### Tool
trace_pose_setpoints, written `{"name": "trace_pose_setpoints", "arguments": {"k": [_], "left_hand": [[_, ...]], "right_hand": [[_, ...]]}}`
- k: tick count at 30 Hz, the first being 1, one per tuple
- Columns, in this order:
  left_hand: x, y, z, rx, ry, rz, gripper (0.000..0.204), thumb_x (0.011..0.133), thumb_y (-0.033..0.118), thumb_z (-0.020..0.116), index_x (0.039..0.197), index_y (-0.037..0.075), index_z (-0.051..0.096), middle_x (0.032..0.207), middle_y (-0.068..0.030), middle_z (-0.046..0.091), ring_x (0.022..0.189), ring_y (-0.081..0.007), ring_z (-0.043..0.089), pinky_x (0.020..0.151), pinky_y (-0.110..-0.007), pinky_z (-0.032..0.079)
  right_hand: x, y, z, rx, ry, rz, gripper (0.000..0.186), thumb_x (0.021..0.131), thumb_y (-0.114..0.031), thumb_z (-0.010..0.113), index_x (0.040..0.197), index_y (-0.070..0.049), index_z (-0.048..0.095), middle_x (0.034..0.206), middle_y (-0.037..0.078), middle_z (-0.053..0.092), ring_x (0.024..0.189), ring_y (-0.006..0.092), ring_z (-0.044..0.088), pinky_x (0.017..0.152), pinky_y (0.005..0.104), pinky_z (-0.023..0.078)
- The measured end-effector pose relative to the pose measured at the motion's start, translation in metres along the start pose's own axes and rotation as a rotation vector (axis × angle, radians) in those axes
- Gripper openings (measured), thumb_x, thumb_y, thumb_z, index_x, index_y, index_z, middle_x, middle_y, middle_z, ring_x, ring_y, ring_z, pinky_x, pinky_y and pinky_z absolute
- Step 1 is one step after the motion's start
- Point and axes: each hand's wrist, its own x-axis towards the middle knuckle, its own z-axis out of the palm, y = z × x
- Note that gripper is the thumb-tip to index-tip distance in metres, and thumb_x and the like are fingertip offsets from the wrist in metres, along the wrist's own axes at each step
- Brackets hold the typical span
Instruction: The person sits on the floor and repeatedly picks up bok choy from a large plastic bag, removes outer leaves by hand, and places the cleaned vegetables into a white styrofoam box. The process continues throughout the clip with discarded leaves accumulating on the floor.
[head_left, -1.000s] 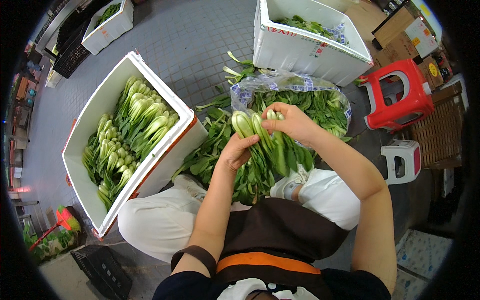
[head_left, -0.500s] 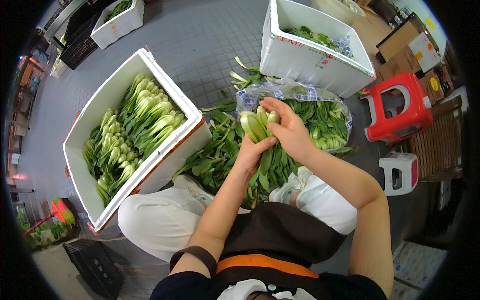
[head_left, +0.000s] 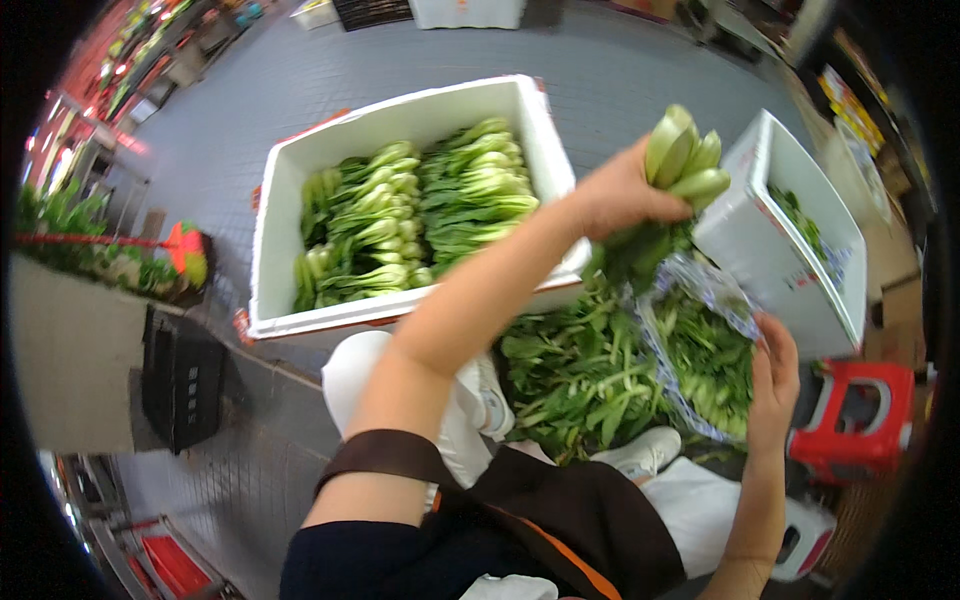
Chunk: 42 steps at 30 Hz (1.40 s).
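Note:
My left hand [head_left: 622, 192] is closed around a bunch of bok choy [head_left: 684, 158], pale stem ends up and leaves hanging below. It is raised beyond the loose greens. Near the right rim of a clear, blue-printed plastic bag [head_left: 664, 345], my right hand [head_left: 776, 372] has its fingers apart and loosely bent, with nothing visible in them. More bok choy [head_left: 715, 385] fills that bag. Loose leafy greens [head_left: 575, 365] lie heaped on the floor beside it. To the left stands a white foam box [head_left: 262, 255] with bok choy [head_left: 385, 225] laid in neat rows.
A second foam box [head_left: 745, 215] with some greens stands tilted-looking at the right. Beside it are a red plastic stool [head_left: 862, 425] and a white stool [head_left: 802, 535]. A black crate [head_left: 180, 380] is at the left, and my white shoes [head_left: 640, 452] border the heap.
My hands have separated. The left has carried the bok choy bunch outward to the right; the right has dropped to the bag's edge. The view has turned left.

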Motion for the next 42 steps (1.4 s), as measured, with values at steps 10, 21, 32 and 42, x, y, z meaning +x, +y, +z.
{"name": "trace_pose_setpoints", "arguments": {"k": [10,21,32,42], "left_hand": [[-0.120,0.044,-0.266,1.082,0.482,-0.138,0.074,0.067,0.005,0.069,0.132,0.003,0.034,0.113,-0.0145,0.055,0.107,-0.0225,0.053,0.095,-0.034,0.039],[0.033,-0.099,-0.313,1.488,0.277,-0.273,0.069,0.067,0.005,0.062,0.129,0.011,0.032,0.117,-0.0182,0.051,0.105,-0.0353,0.052,0.088,-0.041,0.044],[0.035,-0.173,-0.331,1.191,0.267,-0.344,0.103,0.073,0.069,0.052,0.143,0.009,0.007,0.145,-0.0199,0.018,0.134,-0.0352,0.018,0.105,-0.053,0.017],[0.072,-0.147,-0.265,1.649,0.345,-0.684,0.086,0.084,0.059,0.044,0.144,0.011,0.006,0.150,-0.0113,0.006,0.138,-0.0295,0.011,0.110,-0.050,0.007]], "right_hand": [[-0.004,0.043,-0.010,-0.059,-0.027,0.316,0.025,0.087,-0.003,0.051,0.112,0.002,0.051,0.104,0.010,0.059,0.099,0.0152,0.054,0.089,0.0266,0.039],[0.032,0.047,-0.041,-0.258,0.052,0.423,0.020,0.090,-0.013,0.053,0.104,0.001,0.054,0.092,0.008,0.061,0.085,0.0126,0.056,0.077,0.0241,0.042],[0.031,0.074,-0.055,-0.299,0.050,0.633,0.018,0.089,-0.011,0.053,0.101,0.001,0.054,0.086,0.006,0.060,0.080,0.0115,0.055,0.074,0.0236,0.042],[0.019,0.042,-0.066,-0.549,-0.077,0.528,0.017,0.079,-0.007,0.057,0.092,0.002,0.060,0.090,0.012,0.063,0.086,0.0189,0.059,0.079,0.0287,0.044]]}}
